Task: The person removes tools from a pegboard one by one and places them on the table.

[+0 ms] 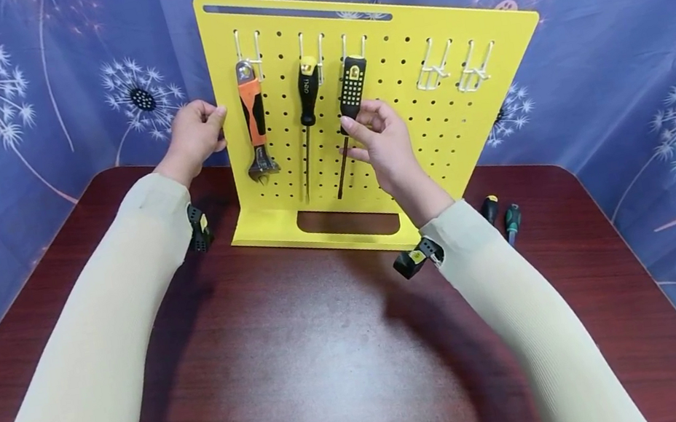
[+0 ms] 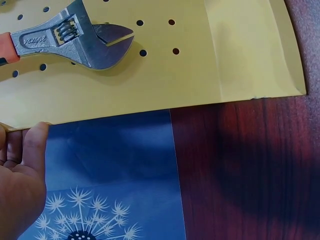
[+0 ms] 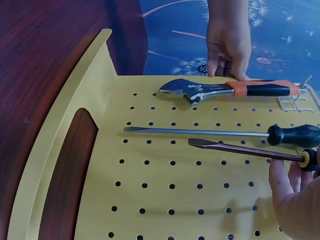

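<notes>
A yellow pegboard [image 1: 503,37] stands upright on the table. My left hand [image 1: 194,138] pinches its left edge, thumb at the front in the left wrist view. My right hand [image 1: 390,144] holds a flathead screwdriver [image 1: 352,83] by the lower end of its black, yellow-dotted handle, shaft pointing down. The handle's top is at a pair of white hooks. To its left hang another black-handled flathead screwdriver [image 1: 308,90] and an orange-and-black adjustable wrench [image 1: 253,110]. In the right wrist view the held screwdriver's brownish blade [image 3: 245,149] lies beside the other's shaft [image 3: 200,132].
Two more pairs of white hooks [image 1: 436,69] on the board's right side carry nothing. Behind my right forearm, a black-and-yellow handle [image 1: 489,209] and a green-handled tool [image 1: 513,218] lie on the dark red table [image 1: 307,349]. A blue dandelion-print curtain [image 1: 77,112] hangs behind.
</notes>
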